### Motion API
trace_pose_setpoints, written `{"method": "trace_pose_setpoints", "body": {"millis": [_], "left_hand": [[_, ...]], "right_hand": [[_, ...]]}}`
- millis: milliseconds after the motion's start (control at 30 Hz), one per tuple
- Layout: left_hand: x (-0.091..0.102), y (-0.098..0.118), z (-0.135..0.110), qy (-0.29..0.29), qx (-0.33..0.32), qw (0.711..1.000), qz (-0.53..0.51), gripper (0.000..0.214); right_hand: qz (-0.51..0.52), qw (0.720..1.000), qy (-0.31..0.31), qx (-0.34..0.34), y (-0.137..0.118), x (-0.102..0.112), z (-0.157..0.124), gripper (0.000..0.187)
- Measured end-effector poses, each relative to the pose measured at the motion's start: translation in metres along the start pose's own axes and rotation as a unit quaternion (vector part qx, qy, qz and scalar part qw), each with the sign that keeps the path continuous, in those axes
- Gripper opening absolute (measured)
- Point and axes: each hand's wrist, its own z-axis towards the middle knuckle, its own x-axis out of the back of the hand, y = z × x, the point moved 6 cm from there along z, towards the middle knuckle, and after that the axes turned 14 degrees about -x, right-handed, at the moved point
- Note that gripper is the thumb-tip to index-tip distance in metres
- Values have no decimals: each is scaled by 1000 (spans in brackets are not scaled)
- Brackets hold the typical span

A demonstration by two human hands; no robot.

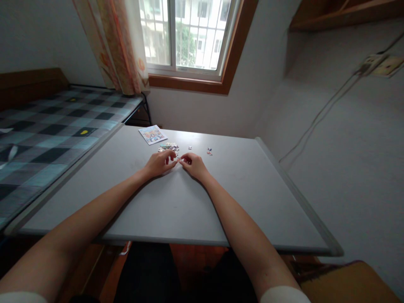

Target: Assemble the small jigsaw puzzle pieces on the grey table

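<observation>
My left hand (160, 163) rests on the grey table with curled fingers, its thumb and fingertips at a few small jigsaw puzzle pieces (179, 158). From the other side my right hand (193, 165) pinches at the same spot, fingertips nearly meeting those of the left. The pieces at the fingertips are tiny and partly covered, so their pattern cannot be made out. Just beyond the left hand lies a loose pile of puzzle pieces (168, 146). A single puzzle piece (190, 147) lies past the right hand, and a few more pieces (209, 151) sit to its right.
A colourful printed picture card (153, 134) lies at the table's back left. The table (252, 198) has a raised right edge along the white wall. A checkered bed (94, 113) adjoins on the left. Behind are a curtain (121, 46) and a barred window (195, 38).
</observation>
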Motion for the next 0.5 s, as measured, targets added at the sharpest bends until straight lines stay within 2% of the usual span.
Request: {"method": "trace_pose_setpoints", "body": {"millis": [200, 500], "left_hand": [[-2, 6, 1, -20, -64, 998, 4, 20], [-2, 8, 2, -44, -56, 997, -1, 20]], "right_hand": [[5, 1000, -1, -11, 1, 0, 0, 12], [10, 1000, -8, -6, 1, 0, 1, 14]]}}
